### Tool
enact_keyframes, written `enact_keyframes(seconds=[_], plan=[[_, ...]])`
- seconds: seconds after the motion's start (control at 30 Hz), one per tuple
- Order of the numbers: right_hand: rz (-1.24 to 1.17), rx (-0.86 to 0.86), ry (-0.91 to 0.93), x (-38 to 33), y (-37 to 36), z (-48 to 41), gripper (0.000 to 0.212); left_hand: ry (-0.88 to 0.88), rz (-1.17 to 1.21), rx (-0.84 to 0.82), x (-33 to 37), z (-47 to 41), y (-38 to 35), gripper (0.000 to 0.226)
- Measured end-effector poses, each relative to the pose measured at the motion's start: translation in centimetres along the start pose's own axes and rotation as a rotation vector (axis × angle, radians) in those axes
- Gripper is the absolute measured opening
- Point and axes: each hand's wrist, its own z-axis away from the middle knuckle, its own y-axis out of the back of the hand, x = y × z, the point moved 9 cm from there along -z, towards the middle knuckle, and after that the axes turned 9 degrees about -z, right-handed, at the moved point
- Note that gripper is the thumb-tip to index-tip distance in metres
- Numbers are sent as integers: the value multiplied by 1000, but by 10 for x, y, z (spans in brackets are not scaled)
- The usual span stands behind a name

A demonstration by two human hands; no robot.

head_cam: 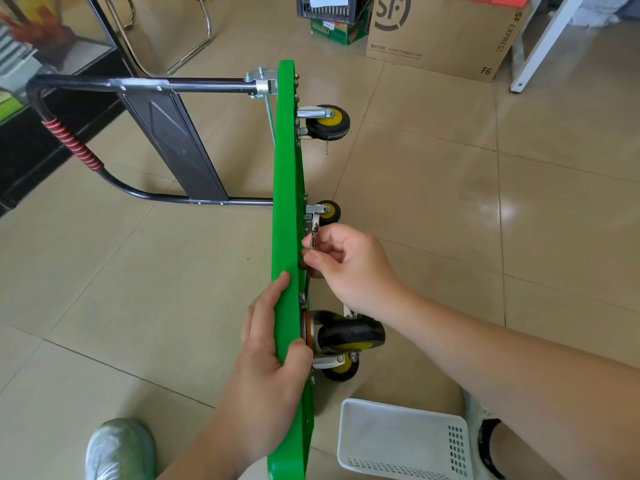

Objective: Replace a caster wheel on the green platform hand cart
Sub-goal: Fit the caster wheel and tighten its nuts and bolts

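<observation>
The cart (287,168) stands on one long edge on the floor, underside facing right. The left hand (266,358) clamps its upper edge, fingers on one face and thumb on the other. The right hand (346,265) pinches a wrench (314,233) whose head sits at the mount of the caster (328,212). Brace the deck, seat the wrench square and turn in short swings. The near wheel (349,333) crowds the wrist; a basket (401,441) waits by the near corner

Green cart deck (286,188), yellow-hubbed black wheels (328,122), white basket (401,438).
</observation>
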Motion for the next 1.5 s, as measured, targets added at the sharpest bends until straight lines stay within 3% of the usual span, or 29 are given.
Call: enact_keyframes(seconds=[0.17,0.47,0.6,0.77,0.9,1.1,1.27,1.5], plan=[[46,19,-11,6,-2,-5,11,0,12,3,2,-1,0,69],[59,82,-153,31,0,-32,8,-20,-7,47,3,-2,1,76],[-3,124,-346,68,1,-47,1,-46,-25,58,2,-3,2,78],[-231,110,-690,118,-10,-44,25,-69,-38,60,-2,-6,1,80],[-328,135,-783,126,-11,-41,25,-87,-38,66,-2,-5,1,80],[-374,302,-582,91,27,-47,7,-66,-31,70,-2,-3,0,77],[-205,144,-288,32,25,-37,13,-66,-18,60,-1,-2,-2,73],[-134,48,-131,0,12,-8,14,-50,20,67,-2,-3,-2,74]])
